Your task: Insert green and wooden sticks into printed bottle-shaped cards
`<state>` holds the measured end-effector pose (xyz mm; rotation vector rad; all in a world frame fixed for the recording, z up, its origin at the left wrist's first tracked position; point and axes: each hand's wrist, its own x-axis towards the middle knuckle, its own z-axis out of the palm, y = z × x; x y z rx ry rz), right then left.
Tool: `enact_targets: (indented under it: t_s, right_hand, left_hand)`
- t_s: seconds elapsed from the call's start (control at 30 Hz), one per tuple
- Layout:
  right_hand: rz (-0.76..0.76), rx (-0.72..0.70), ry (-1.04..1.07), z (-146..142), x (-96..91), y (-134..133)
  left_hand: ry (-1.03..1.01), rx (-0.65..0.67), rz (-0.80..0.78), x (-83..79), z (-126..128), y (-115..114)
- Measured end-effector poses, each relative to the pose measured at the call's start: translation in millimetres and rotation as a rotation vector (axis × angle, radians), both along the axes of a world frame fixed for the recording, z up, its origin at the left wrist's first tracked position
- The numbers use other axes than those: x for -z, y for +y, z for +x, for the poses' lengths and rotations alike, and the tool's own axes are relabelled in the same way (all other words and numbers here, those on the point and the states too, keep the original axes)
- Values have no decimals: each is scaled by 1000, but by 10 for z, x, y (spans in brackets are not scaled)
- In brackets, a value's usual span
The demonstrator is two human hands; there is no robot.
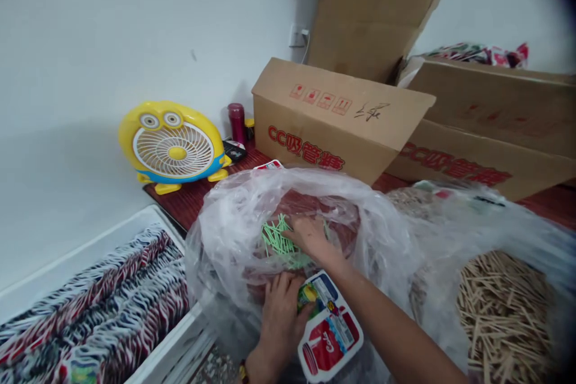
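Observation:
My left hand [281, 318] is at the near rim of a clear plastic bag, its thumb and fingers closed on a candy packet. The packet [330, 336] is red, white-edged and printed "Cola", with a blue and yellow part at its top. My right hand [309, 236] reaches into the open plastic bag [225, 210]. Its fingers are bent together on thin light-green sticks [279, 237] lying loose in the bag; the fingertips are partly hidden among them.
A white foam box [155, 216] at left holds rows of packets. At right, another plastic bag [432, 234] contains tan sticks [504, 312]. Cardboard boxes [324, 120], a yellow fan [175, 147] and a dark red bottle [236, 122] stand on the red-brown table [184, 207].

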<state>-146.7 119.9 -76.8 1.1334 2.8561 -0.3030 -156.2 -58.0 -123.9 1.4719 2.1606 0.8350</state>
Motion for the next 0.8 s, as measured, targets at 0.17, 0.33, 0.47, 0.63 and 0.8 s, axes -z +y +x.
enact_targets:
  t_s: [0.17,0.33,0.47,0.63,0.8]
  right_hand:
    - [-39,16,-39,-155,82,-120]
    - [-79,23,-35,-276,151,-275]
    - [-107,40,-14,-307,134,-300]
    - [-219,32,48,-185,96,-184]
    - [-308,20,147,-42,95,-101]
  left_hand:
    - [-42,-13,7,8,-9,13]
    - [-41,-23,-33,-60,-16,39]
    - [-19,-16,-91,-106,-31,80]
    - [-45,-8,-60,-106,-47,96]
    - [-66,-26,-64,-96,-56,101]
